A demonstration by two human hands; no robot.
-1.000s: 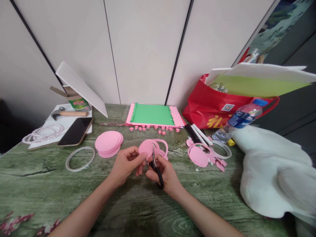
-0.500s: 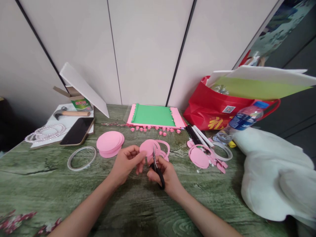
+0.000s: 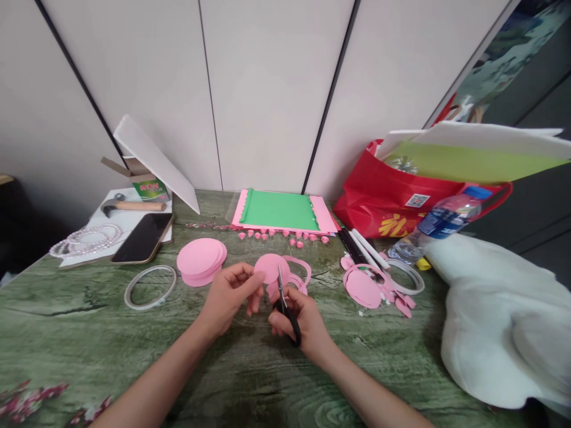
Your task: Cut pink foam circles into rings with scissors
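Between the thumb and fingers of my left hand (image 3: 232, 297) is a round pink paper disc (image 3: 268, 267). My right hand (image 3: 303, 321) is closed around the black handles of a pair of scissors (image 3: 292, 324). The narrow metal blades point away from me and lie at the disc's right edge; whether paper is between them I cannot tell. Curved pink paper offcuts (image 3: 306, 267) lie on the table just behind the scissors, partly hidden by the blades and my right hand. A stack of pink paper discs (image 3: 200, 258) is left of my left hand.
Around the hands lie a tape roll (image 3: 149, 288), phone (image 3: 145, 238), hammer (image 3: 138, 205) and bead strands (image 3: 89, 239). Behind are green paper (image 3: 281, 209) and small pink rolls (image 3: 298, 244). To the right are pink scraps (image 3: 363, 289), pens (image 3: 363, 246), a bottle (image 3: 439, 223) and a red bag (image 3: 363, 193).
The scissors have shifted slightly to the right relative to the disc, and the thin paper sliver beside the blades no longer shows. The whole view has moved a little; both hands keep their grips.
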